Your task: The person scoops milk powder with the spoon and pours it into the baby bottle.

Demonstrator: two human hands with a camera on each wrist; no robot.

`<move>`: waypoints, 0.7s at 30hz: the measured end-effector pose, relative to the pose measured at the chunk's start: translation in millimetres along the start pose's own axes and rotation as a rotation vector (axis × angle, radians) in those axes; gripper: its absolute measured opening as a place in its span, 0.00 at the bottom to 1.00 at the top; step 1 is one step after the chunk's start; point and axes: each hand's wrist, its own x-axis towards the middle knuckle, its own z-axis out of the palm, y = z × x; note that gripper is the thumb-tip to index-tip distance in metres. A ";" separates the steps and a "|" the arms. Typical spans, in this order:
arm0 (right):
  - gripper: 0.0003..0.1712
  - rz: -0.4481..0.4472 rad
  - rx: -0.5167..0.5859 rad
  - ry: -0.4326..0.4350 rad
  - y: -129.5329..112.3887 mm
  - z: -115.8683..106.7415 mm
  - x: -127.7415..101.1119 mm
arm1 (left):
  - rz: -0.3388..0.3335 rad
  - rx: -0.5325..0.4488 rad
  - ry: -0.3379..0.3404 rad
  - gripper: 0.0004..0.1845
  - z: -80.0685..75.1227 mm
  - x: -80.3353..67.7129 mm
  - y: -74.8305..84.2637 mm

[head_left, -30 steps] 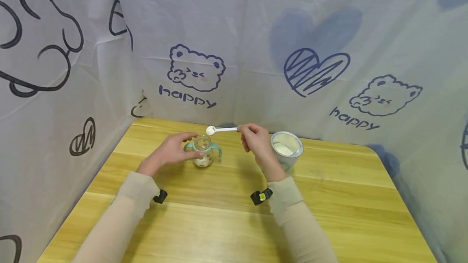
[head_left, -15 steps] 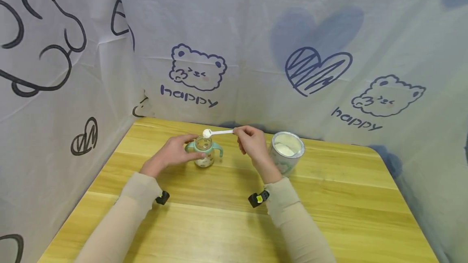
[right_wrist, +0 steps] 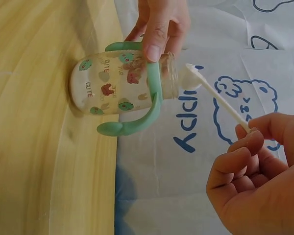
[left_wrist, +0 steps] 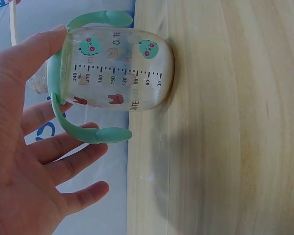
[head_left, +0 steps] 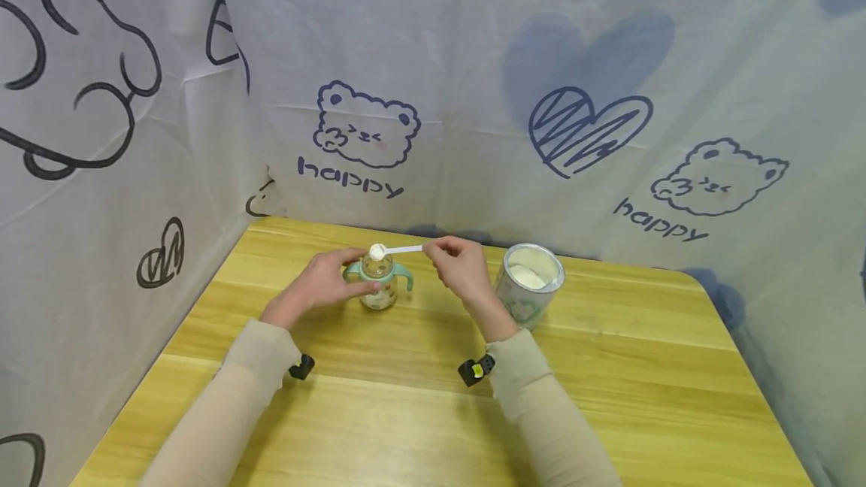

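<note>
A clear baby bottle (head_left: pixel 384 296) with a mint-green two-handled collar stands upright on the table, its mouth uncapped. My left hand (head_left: pixel 321 281) steadies it from the left, thumb and forefinger around the collar (left_wrist: pixel 54 73), the other fingers spread behind one handle. Printed animals and a millilitre scale show on the bottle wall (left_wrist: pixel 120 81), with pale contents low inside. Between thumb and fingertips, my right hand (head_left: pixel 463 270) pinches the end of a white measuring scoop (right_wrist: pixel 224 103). White powder heaps in the scoop's bowl (head_left: pixel 377 252), which sits right at the bottle's mouth.
Right of the bottle, behind my right forearm, stands an open can (head_left: pixel 526 305) with white powder inside. The wooden table (head_left: pixel 379 419) ends at a hanging white cloth (head_left: pixel 467 171) printed with bears and hearts. Each wrist carries a small black camera.
My right hand has moved left and slightly down, carrying the filled scoop from right of the bottle to its mouth. The left hand keeps its hold on the bottle.
</note>
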 end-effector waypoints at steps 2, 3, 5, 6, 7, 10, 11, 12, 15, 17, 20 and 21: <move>0.12 -0.018 -0.033 0.003 0.5 0.1 -0.3 | 0.001 -0.004 0.003 0.46 0.0 0.2 -0.4; 0.12 -0.028 -0.051 0.005 1.0 0.3 -0.4 | 0.002 -0.004 0.004 0.46 0.1 0.2 -0.5; 0.11 -0.049 -0.089 0.011 1.4 0.5 -0.8 | 0.006 -0.007 0.005 0.46 0.2 0.4 -0.7; 0.11 -0.061 -0.105 0.013 1.9 0.6 -0.7 | 0.007 -0.008 0.006 0.45 0.3 0.4 -0.7; 0.12 -0.072 -0.122 0.015 2.3 0.6 -0.9 | 0.007 -0.010 0.006 0.45 0.3 0.5 -0.7; 0.12 -0.118 -0.169 0.020 2.7 0.4 -2.3 | 0.005 -0.008 0.005 0.45 0.5 1.0 -0.8; 0.13 -0.135 -0.180 0.021 3.2 0.5 -2.5 | 0.004 -0.006 0.003 0.45 0.3 1.0 -0.7; 0.13 -0.153 -0.190 0.022 3.8 0.5 -2.9 | 0.002 -0.005 0.003 0.45 0.2 0.9 -0.4; 0.13 -0.218 -0.224 0.022 6.0 0.9 -3.4 | -0.003 0.000 0.002 0.45 0.0 0.9 0.1; 0.12 -0.266 -0.246 0.021 8.7 1.5 -2.7 | -0.002 0.002 0.001 0.45 0.0 1.1 0.3; 0.11 -0.341 -0.284 0.023 11.8 2.1 -1.6 | -0.002 0.011 0.001 0.45 0.6 2.1 -0.3; 0.11 -0.362 -0.293 0.023 12.9 2.2 -1.3 | 0.001 0.012 0.000 0.45 0.6 2.2 -0.6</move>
